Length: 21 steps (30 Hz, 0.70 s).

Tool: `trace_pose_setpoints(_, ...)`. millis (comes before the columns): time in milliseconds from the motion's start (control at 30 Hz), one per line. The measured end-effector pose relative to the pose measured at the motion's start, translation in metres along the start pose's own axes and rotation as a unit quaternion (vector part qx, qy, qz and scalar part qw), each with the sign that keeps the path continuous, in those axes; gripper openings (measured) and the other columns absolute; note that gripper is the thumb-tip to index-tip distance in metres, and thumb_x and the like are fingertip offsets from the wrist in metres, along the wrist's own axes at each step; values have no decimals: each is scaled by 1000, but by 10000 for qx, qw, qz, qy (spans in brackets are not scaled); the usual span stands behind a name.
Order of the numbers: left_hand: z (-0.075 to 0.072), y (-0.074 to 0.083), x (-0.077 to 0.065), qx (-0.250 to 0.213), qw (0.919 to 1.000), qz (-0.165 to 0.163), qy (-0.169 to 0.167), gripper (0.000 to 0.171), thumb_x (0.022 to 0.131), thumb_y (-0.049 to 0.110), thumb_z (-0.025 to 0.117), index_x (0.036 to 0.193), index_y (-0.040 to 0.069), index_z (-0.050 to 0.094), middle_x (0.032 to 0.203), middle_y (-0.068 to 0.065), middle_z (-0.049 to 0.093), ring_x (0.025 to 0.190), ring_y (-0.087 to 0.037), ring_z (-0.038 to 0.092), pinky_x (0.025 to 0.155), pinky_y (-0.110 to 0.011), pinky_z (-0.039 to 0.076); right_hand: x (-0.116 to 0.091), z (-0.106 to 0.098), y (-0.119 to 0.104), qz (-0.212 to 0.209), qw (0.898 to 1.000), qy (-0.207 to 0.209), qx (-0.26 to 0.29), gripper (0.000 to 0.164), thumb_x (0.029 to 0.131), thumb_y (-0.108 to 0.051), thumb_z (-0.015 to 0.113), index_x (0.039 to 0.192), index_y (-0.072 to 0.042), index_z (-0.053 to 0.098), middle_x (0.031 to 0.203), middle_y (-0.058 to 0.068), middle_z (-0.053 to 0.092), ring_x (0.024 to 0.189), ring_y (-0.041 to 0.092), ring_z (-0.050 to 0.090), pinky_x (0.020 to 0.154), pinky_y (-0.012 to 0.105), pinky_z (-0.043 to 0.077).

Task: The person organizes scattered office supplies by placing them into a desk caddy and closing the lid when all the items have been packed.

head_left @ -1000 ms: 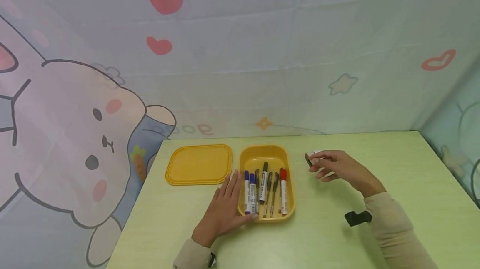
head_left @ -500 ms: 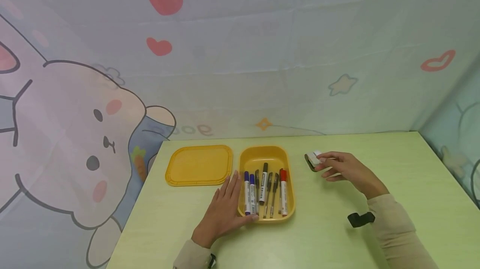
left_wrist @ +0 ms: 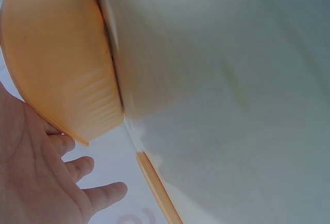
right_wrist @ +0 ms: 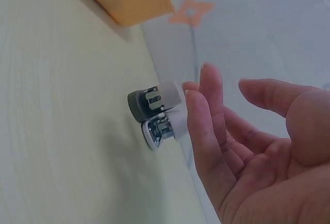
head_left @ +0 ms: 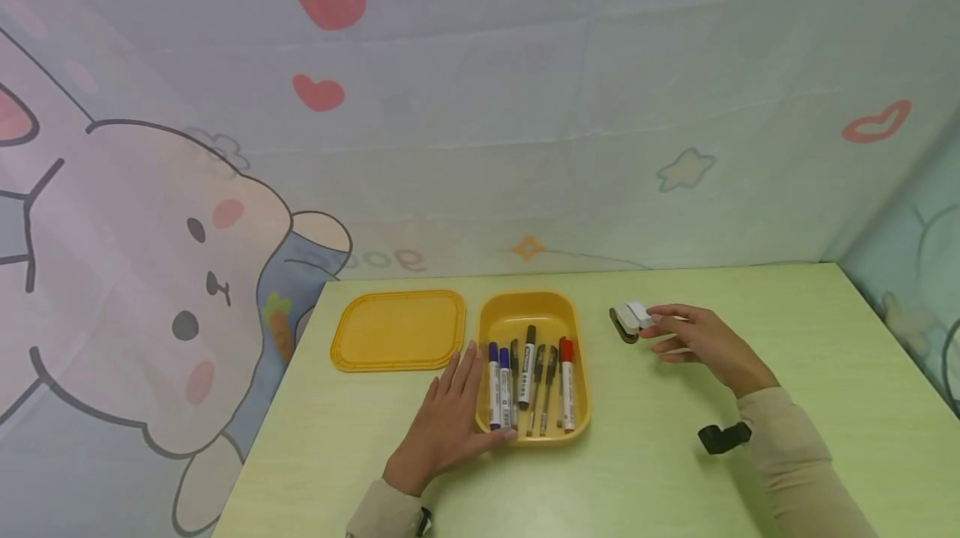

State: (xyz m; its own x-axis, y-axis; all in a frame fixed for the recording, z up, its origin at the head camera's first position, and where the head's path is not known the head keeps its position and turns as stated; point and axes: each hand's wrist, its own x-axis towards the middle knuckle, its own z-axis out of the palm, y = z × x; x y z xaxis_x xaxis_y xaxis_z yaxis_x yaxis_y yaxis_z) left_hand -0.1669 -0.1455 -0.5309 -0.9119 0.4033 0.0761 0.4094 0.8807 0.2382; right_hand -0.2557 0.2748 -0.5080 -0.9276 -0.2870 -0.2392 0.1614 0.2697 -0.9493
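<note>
My left hand (head_left: 442,425) lies with extended fingers along the left side and front corner of a yellow plastic box (head_left: 534,305). Inside the box are several pens and markers, among them a black-capped marker (head_left: 527,371), a red-capped marker (head_left: 567,388) and blue-capped markers (head_left: 493,388). My right hand (head_left: 701,342) hovers just right of two small staplers with white tops, holding nothing. In the right wrist view, the dark-based stapler (right_wrist: 149,102) and the white-rimmed stapler (right_wrist: 161,128) stand side by side, apart from the thumb, with the loosely bent fingertips close to them.
A flat yellow lid (head_left: 399,330) lies on the pale green table (head_left: 645,471), left of the box. Behind the table hangs a printed cloth (head_left: 480,146) with a rabbit and hearts.
My right hand has drawn back to the right, uncovering the two staplers, which sit on the table. The left hand and the box have kept still.
</note>
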Motion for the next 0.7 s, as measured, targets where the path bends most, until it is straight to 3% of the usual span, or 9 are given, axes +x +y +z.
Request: trace_pose_setpoints(700, 3, -2, 0, -45, 10000, 40, 22, 119, 84, 86, 48, 165, 11, 2, 172, -9, 3, 156, -36, 12, 114, -65, 30, 13, -6, 15, 326, 9991, 27, 281, 65, 107, -34, 54, 156, 2, 32, 128, 16, 68, 99, 19, 72, 86, 33, 59)
